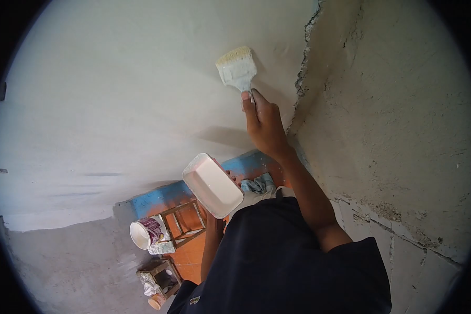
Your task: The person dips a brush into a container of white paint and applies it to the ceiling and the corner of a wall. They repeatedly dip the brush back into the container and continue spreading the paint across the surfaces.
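Observation:
My right hand (267,123) is closed round the handle of a wide paintbrush (238,72), its pale bristles pointing up and away from me. The brush overlaps the whitish wall (120,104) in this view and is smeared with white. Lower down, my left hand (231,176) supports a rectangular white tray (213,184) from behind and below. Only some fingertips show past the tray's right edge, and the rest of that hand is hidden. The tray has rounded corners, a white inside and a faint pink tinge along its side.
A cracked, rough edge (302,70) runs down where the wall meets a brownish side wall (403,120). Below left, a paint bucket (150,233) stands by a wooden stool (182,222), with a second stool (162,275) nearer. A crumpled cloth (259,183) lies past my body on the orange floor (189,259).

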The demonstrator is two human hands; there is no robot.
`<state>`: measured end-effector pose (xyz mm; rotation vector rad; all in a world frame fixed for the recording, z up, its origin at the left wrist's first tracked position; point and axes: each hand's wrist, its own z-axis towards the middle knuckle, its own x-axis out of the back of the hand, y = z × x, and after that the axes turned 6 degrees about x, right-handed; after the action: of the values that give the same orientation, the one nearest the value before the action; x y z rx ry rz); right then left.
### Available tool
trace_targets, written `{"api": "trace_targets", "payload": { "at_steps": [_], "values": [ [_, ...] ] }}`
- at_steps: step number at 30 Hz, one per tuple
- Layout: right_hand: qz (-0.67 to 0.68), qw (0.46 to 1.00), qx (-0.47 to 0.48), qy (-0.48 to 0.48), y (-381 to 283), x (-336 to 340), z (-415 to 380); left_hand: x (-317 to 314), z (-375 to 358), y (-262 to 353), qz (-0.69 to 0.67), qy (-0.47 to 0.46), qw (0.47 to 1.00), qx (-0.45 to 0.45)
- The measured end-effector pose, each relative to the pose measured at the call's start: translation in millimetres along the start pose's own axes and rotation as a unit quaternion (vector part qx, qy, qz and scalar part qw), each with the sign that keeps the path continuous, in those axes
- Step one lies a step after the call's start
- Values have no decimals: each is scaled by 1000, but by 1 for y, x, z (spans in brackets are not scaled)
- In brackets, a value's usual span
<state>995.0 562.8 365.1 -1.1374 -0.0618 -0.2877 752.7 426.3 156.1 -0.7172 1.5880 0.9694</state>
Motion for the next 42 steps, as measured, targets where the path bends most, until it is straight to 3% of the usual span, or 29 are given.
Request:
{"api": "trace_targets", "payload": {
  "at_steps": [2,5,8,11,14,17,22,25,28,32,34,37,40,42],
  "values": [
    [-19,1000,-17,-3,38,-14,1,-6,3,-3,-26,4,1000,7],
    [-142,989,-49,-6,163,-57,-36,-22,7,-8,11,10,1000,-7],
    [-199,963,-175,-50,228,-74,-81,-17,0,-7,38,45,998,-18],
    [-144,960,-227,-73,273,-82,-121,-12,-2,-7,63,63,996,-25],
    [-53,871,-482,-80,286,-78,-126,-10,-7,-5,66,58,996,-25],
    [-77,937,-336,-56,231,-55,-88,-5,-10,-4,61,59,996,-18],
    [-22,985,-172,-27,108,-29,-43,0,-10,-7,50,59,997,-13],
    [-53,990,-125,-47,91,-21,-43,1,-6,-9,46,54,997,-17],
    [-125,983,-135,-3,169,-50,-62,-23,-1,-12,37,50,998,-30],
    [-178,962,-202,-52,257,-62,-101,-26,5,-9,9,73,996,-53],
    [-164,952,-247,-77,269,-66,-110,-29,5,-5,23,73,995,-57],
    [-25,877,-445,-177,249,-55,-105,-39,8,-2,28,27,999,-34],
    [-110,902,-410,-78,309,-82,-120,-49,13,-1,41,13,998,-44],
    [-83,932,-350,-53,266,-78,-85,-53,13,1,63,21,997,-46]
  ]
}}
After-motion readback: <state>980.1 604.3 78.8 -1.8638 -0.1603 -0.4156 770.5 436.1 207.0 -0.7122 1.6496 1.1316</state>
